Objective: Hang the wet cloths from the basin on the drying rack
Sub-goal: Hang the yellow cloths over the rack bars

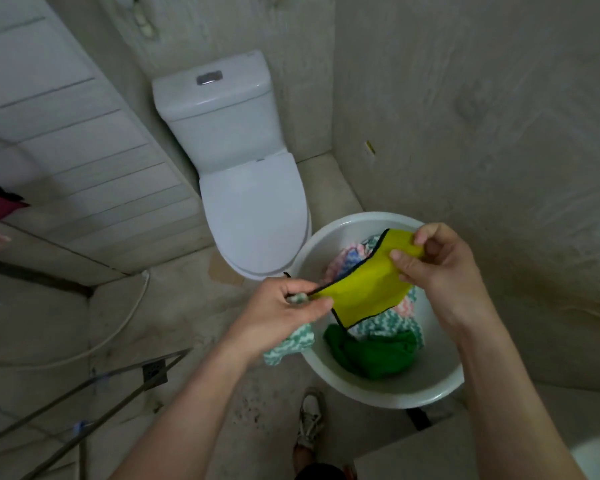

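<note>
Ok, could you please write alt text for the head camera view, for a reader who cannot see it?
A person's left hand and right hand pinch a yellow cloth, stretched between them above a white basin holding a green cloth and pastel patterned cloths. A closed white toilet stands beside the basin; metal drying rack bars show lower left.

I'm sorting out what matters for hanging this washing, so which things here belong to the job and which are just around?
Job:
- yellow cloth, pinched by left hand and right hand
- green cloth and patterned cloths in the basin
- drying rack

Just around:
- toilet
- shoe
</note>
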Demonstrator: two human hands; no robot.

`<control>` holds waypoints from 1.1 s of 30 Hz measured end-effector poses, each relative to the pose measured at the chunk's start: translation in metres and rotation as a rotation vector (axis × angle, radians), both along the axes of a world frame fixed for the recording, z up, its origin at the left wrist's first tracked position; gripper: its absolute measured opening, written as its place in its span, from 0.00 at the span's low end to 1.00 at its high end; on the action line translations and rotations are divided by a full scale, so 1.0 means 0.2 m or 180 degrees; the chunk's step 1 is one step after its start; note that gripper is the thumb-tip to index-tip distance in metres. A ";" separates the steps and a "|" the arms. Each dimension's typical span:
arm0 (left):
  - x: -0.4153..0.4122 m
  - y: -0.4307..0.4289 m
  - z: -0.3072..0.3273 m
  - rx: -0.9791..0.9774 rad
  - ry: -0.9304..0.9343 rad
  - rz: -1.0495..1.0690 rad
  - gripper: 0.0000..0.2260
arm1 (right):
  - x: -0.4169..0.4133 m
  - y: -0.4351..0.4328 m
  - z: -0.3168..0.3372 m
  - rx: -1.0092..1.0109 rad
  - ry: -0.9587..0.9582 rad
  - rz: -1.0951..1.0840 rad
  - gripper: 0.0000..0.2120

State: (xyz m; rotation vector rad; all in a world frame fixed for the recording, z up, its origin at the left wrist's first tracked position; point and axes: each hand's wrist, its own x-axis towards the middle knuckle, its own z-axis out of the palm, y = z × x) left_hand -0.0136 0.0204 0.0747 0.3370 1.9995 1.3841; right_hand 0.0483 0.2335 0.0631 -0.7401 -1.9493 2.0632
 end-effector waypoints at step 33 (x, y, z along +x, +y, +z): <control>1.00 -2.12 0.65 -0.1262 0.1296 0.1981 0.11 | 0.17 -2.00 0.83 0.0943 0.0543 0.3615 0.08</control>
